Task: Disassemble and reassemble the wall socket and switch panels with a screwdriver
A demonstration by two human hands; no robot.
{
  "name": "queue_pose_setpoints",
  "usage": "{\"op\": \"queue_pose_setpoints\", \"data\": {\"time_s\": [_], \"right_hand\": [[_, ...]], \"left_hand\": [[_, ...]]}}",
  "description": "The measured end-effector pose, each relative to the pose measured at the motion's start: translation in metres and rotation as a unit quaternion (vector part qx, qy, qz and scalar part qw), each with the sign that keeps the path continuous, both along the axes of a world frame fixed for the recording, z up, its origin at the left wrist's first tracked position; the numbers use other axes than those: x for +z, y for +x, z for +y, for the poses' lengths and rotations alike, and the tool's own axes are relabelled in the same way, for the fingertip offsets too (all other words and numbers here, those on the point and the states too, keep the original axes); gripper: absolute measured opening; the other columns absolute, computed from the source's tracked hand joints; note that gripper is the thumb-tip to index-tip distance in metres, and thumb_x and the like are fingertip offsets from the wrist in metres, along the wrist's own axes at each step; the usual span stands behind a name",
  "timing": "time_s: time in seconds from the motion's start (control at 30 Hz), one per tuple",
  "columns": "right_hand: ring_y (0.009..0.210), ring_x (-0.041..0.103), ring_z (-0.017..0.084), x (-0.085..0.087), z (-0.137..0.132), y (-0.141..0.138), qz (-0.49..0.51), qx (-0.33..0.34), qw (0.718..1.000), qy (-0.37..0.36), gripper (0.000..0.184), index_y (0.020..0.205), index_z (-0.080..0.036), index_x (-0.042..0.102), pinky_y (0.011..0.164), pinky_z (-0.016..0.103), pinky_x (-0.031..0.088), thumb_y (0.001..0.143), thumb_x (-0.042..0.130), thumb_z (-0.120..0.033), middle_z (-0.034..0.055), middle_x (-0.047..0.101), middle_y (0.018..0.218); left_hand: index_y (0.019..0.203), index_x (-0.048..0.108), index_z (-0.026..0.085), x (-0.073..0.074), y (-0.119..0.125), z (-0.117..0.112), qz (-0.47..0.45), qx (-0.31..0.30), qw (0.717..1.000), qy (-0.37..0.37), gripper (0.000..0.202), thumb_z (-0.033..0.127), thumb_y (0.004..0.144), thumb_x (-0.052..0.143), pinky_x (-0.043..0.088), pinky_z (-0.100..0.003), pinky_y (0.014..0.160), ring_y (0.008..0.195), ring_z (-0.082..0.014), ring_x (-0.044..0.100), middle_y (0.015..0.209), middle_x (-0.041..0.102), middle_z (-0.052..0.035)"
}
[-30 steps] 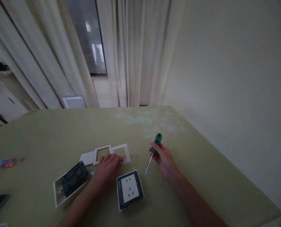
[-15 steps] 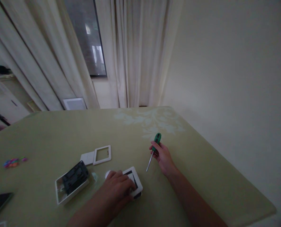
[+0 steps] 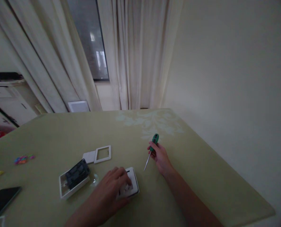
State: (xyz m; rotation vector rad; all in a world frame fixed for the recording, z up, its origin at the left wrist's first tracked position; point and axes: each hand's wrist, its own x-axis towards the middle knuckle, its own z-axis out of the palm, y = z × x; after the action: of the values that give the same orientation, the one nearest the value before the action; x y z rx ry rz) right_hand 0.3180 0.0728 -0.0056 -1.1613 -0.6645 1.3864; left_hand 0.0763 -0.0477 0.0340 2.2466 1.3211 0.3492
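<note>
My left hand [image 3: 115,184] lies over a white wall socket [image 3: 131,186] near the front of the table, fingers curled and pressing on its white cover frame. My right hand [image 3: 160,156] is closed round a green-handled screwdriver [image 3: 151,148], held upright a little to the right of the socket, its metal tip pointing down at the cloth. A second socket body [image 3: 74,182], dark inside a white box, lies to the left of my left hand. An empty white frame [image 3: 102,154] and a small white plate [image 3: 88,156] lie behind them.
The table wears a pale green cloth [image 3: 60,135] with a white floral print at the back. A black phone [image 3: 2,199] lies at the front left, small coloured bits [image 3: 23,159] further back. Curtains, a window and a plain wall stand behind; the table's right edge is near.
My left hand carried the white frame from the back of the table onto the socket and now presses it there. The right hand stayed put with the screwdriver.
</note>
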Motion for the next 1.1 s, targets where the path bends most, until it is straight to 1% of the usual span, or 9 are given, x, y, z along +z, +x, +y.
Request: {"op": "queue_pose_setpoints", "data": {"time_s": [0.1,0.17,0.43,0.57,0.67,0.77,0.83,0.93,1.1], "right_hand": [[0.058,0.058,0.012,-0.001,0.002,0.001,0.002,-0.006,1.000,-0.003,0.046,0.078,-0.019,0.068,0.052,0.023,0.039,0.057,0.094,-0.051,0.0013,0.071,0.071],[0.057,0.058,0.012,-0.003,0.004,0.001,0.003,-0.010,1.000,-0.006,0.044,0.077,-0.018,0.068,0.051,0.023,0.038,0.059,0.093,-0.049,0.0014,0.070,0.071],[0.057,0.058,0.012,-0.005,0.008,0.003,0.011,-0.015,1.000,-0.011,0.037,0.079,-0.018,0.069,0.051,0.023,0.038,0.067,0.091,-0.044,0.0019,0.070,0.071],[0.055,0.057,0.013,-0.006,0.009,0.002,0.014,-0.022,1.000,-0.011,0.033,0.077,-0.018,0.069,0.050,0.023,0.038,0.069,0.090,-0.041,0.0025,0.070,0.070],[0.054,0.057,0.013,-0.004,0.010,0.003,0.021,-0.034,0.999,-0.012,0.031,0.076,-0.018,0.069,0.049,0.023,0.037,0.068,0.089,-0.039,0.0035,0.070,0.069],[0.052,0.056,0.013,0.001,0.013,0.010,0.032,-0.060,0.998,-0.007,0.032,0.077,-0.017,0.069,0.047,0.023,0.036,0.066,0.088,-0.041,0.0040,0.070,0.068],[0.051,0.055,0.013,0.006,0.015,0.016,0.035,-0.089,0.995,0.010,0.036,0.078,-0.017,0.068,0.047,0.023,0.036,0.064,0.089,-0.044,0.0033,0.069,0.067],[0.054,0.055,0.013,0.015,0.016,0.026,0.031,-0.156,0.985,0.065,0.045,0.083,-0.018,0.067,0.049,0.024,0.039,0.063,0.089,-0.052,0.0003,0.067,0.067],[0.054,0.049,0.011,0.025,0.010,0.035,0.003,-0.284,0.943,0.172,0.053,0.097,-0.020,0.063,0.051,0.023,0.036,0.076,0.080,-0.066,-0.0067,0.056,0.065]], "left_hand": [[0.141,0.060,0.026,0.000,0.001,0.002,0.001,0.038,0.999,-0.001,0.065,0.022,0.080,0.082,0.045,-0.052,0.114,0.133,-0.0362,0.057,0.147,0.063,-0.0108],[0.148,0.056,0.026,-0.001,0.000,0.003,0.010,0.044,0.999,-0.009,0.074,0.025,0.078,0.083,0.042,-0.054,0.118,0.135,-0.0372,0.057,0.150,0.063,-0.0117],[0.143,0.065,0.029,-0.004,0.003,0.001,0.027,0.051,0.998,0.032,0.070,0.027,0.076,0.084,0.046,-0.053,0.116,0.134,-0.0376,0.061,0.149,0.066,-0.0105],[0.143,0.065,0.029,-0.005,0.008,-0.002,0.063,0.078,0.995,0.018,0.072,0.026,0.074,0.086,0.046,-0.056,0.117,0.134,-0.0382,0.062,0.149,0.066,-0.0094],[0.146,0.062,0.028,-0.011,0.010,-0.003,0.055,0.090,0.994,0.019,0.073,0.024,0.076,0.084,0.046,-0.053,0.118,0.137,-0.0361,0.060,0.150,0.065,-0.0089],[0.147,0.060,0.027,-0.018,0.015,0.004,0.037,0.085,0.996,0.020,0.074,0.025,0.078,0.083,0.046,-0.049,0.119,0.139,-0.0342,0.058,0.151,0.064,-0.0091],[0.147,0.059,0.026,-0.019,0.023,0.016,0.032,0.069,0.997,0.021,0.074,0.026,0.077,0.085,0.046,-0.048,0.119,0.137,-0.0339,0.058,0.150,0.064,-0.0095],[0.143,0.062,0.023,-0.019,0.047,0.051,0.021,0.032,0.998,0.041,0.070,0.031,0.078,0.088,0.049,-0.046,0.116,0.133,-0.0338,0.060,0.146,0.066,-0.0114],[0.137,0.065,0.021,-0.021,0.113,0.129,0.016,-0.022,0.997,0.066,0.067,0.035,0.077,0.089,0.052,-0.044,0.109,0.125,-0.0348,0.063,0.136,0.069,-0.0127]]}}
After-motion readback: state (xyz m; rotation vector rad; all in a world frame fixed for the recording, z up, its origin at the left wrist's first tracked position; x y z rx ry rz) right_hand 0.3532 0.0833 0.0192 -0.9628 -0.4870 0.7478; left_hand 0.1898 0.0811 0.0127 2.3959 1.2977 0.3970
